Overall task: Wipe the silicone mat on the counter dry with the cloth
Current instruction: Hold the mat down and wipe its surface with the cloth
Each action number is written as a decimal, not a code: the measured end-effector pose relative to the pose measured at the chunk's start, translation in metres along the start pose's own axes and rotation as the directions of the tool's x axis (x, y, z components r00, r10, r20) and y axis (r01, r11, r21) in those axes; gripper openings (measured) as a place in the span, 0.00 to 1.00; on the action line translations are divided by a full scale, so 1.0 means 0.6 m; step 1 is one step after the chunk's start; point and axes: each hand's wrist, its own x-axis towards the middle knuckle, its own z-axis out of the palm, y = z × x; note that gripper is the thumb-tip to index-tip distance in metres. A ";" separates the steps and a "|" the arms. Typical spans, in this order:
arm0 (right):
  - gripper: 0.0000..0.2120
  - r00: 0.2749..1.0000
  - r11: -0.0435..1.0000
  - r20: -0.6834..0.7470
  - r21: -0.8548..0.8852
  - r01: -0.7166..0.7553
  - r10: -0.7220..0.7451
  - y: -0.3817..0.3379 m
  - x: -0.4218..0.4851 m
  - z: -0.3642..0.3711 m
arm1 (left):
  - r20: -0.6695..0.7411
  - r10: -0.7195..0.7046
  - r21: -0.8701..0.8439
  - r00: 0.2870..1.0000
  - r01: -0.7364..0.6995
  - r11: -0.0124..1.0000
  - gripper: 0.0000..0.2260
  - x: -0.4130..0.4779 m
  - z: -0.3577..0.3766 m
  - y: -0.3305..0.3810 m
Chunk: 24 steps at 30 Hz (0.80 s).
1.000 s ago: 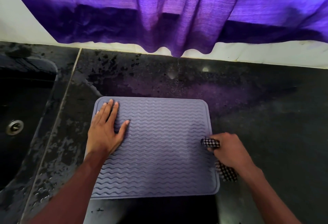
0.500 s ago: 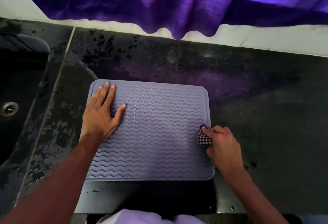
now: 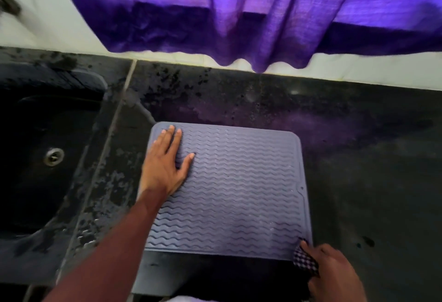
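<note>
A grey-purple silicone mat (image 3: 239, 194) with wavy ridges lies flat on the black stone counter (image 3: 370, 182). My left hand (image 3: 165, 165) rests palm down with fingers spread on the mat's far left part, pinning it. My right hand (image 3: 332, 270) grips a bunched black-and-white checked cloth (image 3: 305, 260) at the mat's near right corner, the cloth touching the mat's edge there. Most of the cloth is hidden under that hand.
A dark sink (image 3: 43, 158) with a metal drain (image 3: 53, 156) lies left of the mat, past a seam in the counter. A purple curtain (image 3: 251, 14) hangs over the white wall behind. Wet patches mark the counter left of the mat.
My right hand has dragged the cloth down the mat's right edge, from mid-height to the near right corner. The left hand has stayed pressed on the mat.
</note>
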 end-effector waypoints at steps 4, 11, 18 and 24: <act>0.26 0.999 0.998 -0.045 0.057 -0.022 0.025 0.025 0.020 -0.029 | 0.074 -0.058 -0.093 0.996 0.065 0.994 0.32 0.001 -0.008 0.006; 0.22 0.863 0.981 0.498 0.192 -0.011 -0.087 -0.043 0.088 -0.142 | 0.132 -0.021 -0.309 0.991 0.062 0.949 0.15 0.082 -0.075 -0.053; 0.12 0.904 0.879 0.134 0.325 0.348 -0.407 -0.360 0.156 -0.052 | 0.665 0.409 -0.307 0.625 -0.270 0.913 0.28 0.169 -0.054 -0.062; 0.21 0.846 0.844 0.010 0.078 0.531 -0.533 -0.542 0.161 0.069 | 0.638 0.505 -0.371 0.581 -0.342 0.863 0.31 0.164 -0.034 -0.084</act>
